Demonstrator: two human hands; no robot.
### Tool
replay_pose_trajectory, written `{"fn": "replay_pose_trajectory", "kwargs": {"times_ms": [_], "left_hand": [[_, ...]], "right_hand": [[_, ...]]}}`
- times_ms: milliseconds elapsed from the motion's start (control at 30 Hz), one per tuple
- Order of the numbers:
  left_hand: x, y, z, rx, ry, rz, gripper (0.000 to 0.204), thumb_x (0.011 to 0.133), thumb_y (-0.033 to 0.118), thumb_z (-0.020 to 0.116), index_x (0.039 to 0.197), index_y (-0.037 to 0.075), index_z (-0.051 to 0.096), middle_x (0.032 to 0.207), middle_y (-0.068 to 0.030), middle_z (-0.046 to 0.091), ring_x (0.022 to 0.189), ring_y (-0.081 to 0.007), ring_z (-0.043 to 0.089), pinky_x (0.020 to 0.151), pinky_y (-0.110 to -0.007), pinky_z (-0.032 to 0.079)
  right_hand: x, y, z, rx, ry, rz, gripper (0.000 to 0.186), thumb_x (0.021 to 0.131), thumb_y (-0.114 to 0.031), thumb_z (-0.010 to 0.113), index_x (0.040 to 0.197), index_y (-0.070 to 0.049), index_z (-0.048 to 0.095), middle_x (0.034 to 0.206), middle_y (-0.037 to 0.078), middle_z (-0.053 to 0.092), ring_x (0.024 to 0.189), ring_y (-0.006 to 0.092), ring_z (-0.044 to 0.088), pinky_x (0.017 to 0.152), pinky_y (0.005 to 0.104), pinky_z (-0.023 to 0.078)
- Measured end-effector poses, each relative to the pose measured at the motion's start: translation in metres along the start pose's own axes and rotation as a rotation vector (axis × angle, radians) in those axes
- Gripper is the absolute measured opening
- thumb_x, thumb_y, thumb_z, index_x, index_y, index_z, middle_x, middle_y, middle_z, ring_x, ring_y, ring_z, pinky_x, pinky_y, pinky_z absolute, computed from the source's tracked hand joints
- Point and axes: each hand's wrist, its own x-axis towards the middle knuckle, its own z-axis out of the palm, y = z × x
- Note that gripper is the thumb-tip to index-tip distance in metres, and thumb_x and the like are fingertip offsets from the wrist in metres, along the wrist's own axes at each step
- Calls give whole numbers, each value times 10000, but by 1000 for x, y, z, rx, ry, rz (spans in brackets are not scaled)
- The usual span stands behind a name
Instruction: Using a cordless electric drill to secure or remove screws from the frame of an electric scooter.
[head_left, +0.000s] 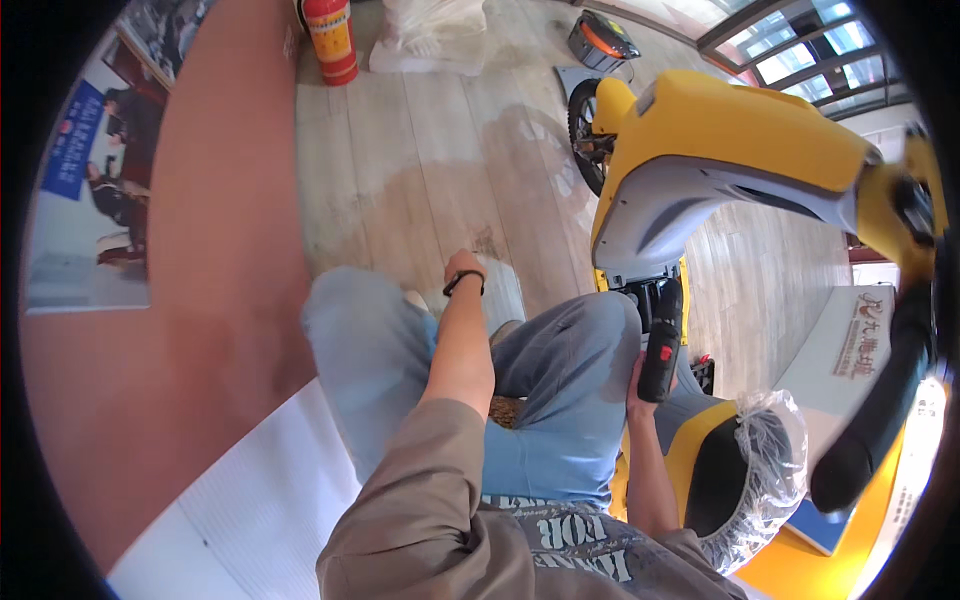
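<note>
My right hand (636, 388) is wrapped round a black handheld power tool (661, 345) with a red button on its side. Its upper end reaches toward the dark opening under the grey inner panel (655, 215) of a yellow electric scooter (740, 125). What the tip touches is hidden. My left hand (466, 265), with a black band at the wrist, is low over the wood floor in front of my knees. Its fingers are turned away and out of sight, so I cannot tell whether it holds anything.
The scooter's seat (715, 465), partly wrapped in clear plastic, is beside my right arm, and a black handlebar grip (845, 480) juts in at right. Ahead are a fire extinguisher (330, 40), a white wrapped bundle (430, 40) and a black-orange case (603, 42). A reddish wall (230, 250) curves along the left.
</note>
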Motion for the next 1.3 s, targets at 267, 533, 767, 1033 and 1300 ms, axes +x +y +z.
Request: {"fn": "replay_pose_trajectory", "kwargs": {"times_ms": [267,533,767,1033,1300], "left_hand": [[62,-54,82,11,-88,-91,251,880,107,483,1097,70,601,1136,-178,598,1077,-335,577,865,-430,499],[138,-45,102,254,97,370,197,893,176,461,1024,99,586,1125,-122,542,1057,-296,558,814,-429,518],[167,-50,118,310,-69,440,233,904,201,442,1051,91,586,1174,-130,543,1066,-289,561,817,-440,515],[115,-36,138,161,-97,266,191,845,170,504,954,83,635,965,-167,651,923,-336,639,780,-469,519],[48,49,67,-289,157,520,179,696,179,657,860,109,649,843,-105,670,830,-275,640,742,-398,500]], "right_hand": [[-14,10,-25,-177,-146,182,202,965,-207,461,1031,-44,559,1059,65,557,1034,176,512,959,351,369],[1,-28,-34,-109,-148,275,239,909,-93,500,1145,-63,520,1096,56,538,1062,188,498,985,330,336],[16,-24,-20,-25,-37,313,273,906,-127,534,1172,-71,516,1122,62,543,1059,187,505,986,342,346],[18,-24,-12,-24,-170,314,297,922,-123,523,1214,-68,520,1153,70,548,1066,192,520,968,364,387],[11,-13,1,-259,-379,252,331,977,-195,437,1252,-19,494,1208,134,542,1125,248,503,992,347,366]]}}
